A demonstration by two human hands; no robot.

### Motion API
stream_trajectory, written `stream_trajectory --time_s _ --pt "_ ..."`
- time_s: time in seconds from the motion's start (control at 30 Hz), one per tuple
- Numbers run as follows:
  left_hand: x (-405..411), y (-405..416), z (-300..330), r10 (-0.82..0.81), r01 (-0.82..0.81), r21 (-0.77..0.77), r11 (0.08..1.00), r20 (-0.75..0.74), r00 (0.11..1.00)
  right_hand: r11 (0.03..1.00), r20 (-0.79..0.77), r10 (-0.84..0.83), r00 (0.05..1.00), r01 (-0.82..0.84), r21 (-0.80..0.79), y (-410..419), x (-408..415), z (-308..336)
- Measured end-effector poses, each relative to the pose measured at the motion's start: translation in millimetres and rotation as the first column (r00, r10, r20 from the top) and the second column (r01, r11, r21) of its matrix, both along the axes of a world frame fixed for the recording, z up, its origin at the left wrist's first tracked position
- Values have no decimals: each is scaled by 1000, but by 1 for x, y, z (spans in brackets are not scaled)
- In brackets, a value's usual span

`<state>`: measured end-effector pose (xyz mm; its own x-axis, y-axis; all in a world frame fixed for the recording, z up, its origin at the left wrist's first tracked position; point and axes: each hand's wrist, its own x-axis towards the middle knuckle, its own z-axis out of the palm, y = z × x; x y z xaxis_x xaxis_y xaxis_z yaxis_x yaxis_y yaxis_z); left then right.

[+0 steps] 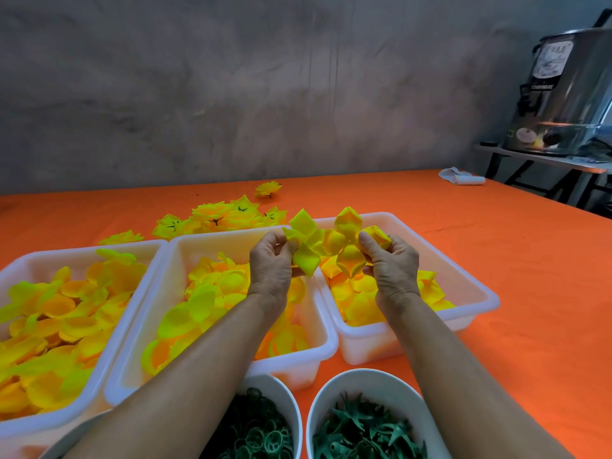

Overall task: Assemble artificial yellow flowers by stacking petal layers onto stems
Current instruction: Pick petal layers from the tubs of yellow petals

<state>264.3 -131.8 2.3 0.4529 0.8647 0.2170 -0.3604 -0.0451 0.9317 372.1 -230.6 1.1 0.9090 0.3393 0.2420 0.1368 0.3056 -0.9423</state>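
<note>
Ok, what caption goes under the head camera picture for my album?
Left hand and right hand each hold yellow petal layers above white bins.

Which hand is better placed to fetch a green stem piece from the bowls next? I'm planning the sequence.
Hedged: the right hand. Both hands pinch yellow petal layers, the left hand one, the right another. The bowl of spiky green pieces lies beneath the right forearm.

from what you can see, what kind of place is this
Probably a small home or workshop bench for piecework flower assembly: white bins of loose yellow petal layers, round tubs of green plastic parts, finished flowers piled on the orange table cover, against a bare grey wall.
</note>
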Motion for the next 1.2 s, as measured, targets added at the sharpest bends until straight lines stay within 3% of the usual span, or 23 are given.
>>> stream_trajectory --time_s 0.37,0.63,0.87,1.0,1.1,1.2 --pt "-3 -1 -2 -64 88 135 987 -172 983 990 27 138 990 -139 8 2 -2 0" --pt "0 -3 -4 -13 69 240 968 -224 975 977 40 -193 980 196 -84 5 11 -8" --pt "-1 0 -7 75 15 313 950 -275 958 876 26 -429 903 422 -234 -1 25 -12" --pt "-4 -4 -4 -15 97 312 945 -257 966 864 136 -416 899 437 -248 2 19 -7" --pt "-3 -10 0 -111 194 313 930 -266 958 898 71 -385 920 392 -200 4 15 -5" --pt "-5 -13 0 -144 280 389 878 -343 928 878 57 -449 892 452 -161 1 18 -5"
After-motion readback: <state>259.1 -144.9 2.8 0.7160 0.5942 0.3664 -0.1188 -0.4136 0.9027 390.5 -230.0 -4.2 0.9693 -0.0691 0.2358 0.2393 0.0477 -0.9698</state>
